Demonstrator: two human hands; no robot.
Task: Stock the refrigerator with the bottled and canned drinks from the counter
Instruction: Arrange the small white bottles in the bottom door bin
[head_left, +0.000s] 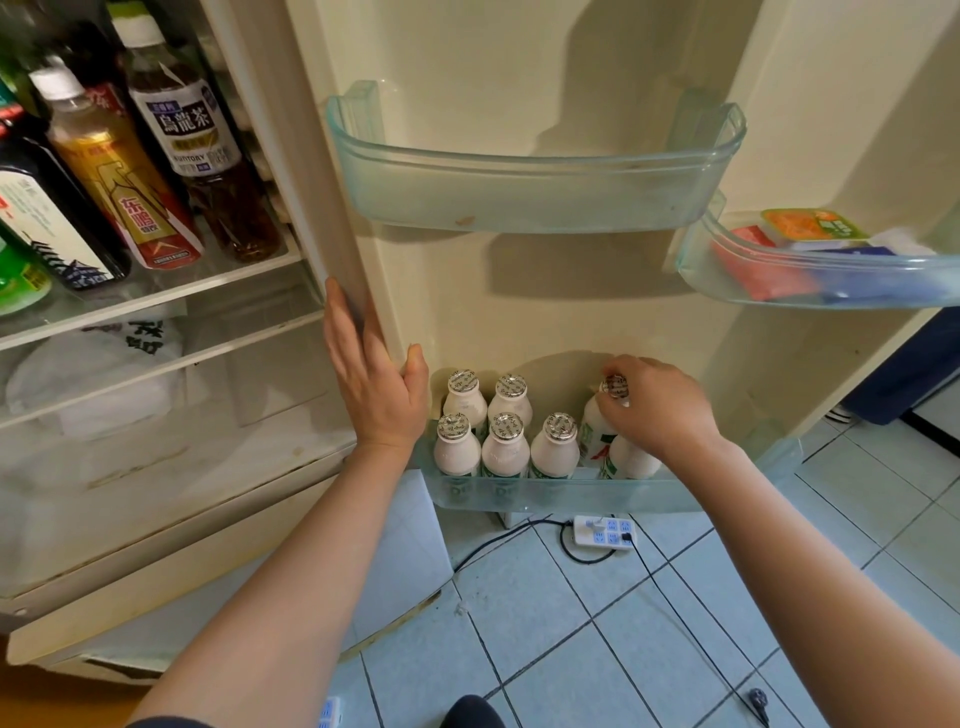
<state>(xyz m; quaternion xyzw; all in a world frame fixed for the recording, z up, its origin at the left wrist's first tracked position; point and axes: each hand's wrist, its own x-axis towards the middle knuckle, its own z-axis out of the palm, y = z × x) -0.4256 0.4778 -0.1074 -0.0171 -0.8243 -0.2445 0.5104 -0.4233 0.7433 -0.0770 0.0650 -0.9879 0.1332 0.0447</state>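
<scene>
Several small white milk bottles (506, 447) with silver foil caps stand in the bottom door bin (727, 491) of the open refrigerator. My right hand (657, 408) grips the foil-capped top of one white bottle (595, 423) at the right end of the group; another bottle (631, 460) shows just below my fingers. My left hand (371, 379) lies flat against the inner edge of the fridge door (353, 218), fingers spread, holding no drink. On the glass shelf (156, 293) inside stand a dark oolong tea bottle (202, 140), an amber drink bottle (119, 176) and a dark bottle (47, 218).
The middle door bin (535, 192) holds nothing. A bin (810, 288) on the right carries sauce packets. A white bag (98, 379) lies in the lower compartment. A power strip (605, 531) with black cables rests on the pale tiled floor (597, 623) below the door.
</scene>
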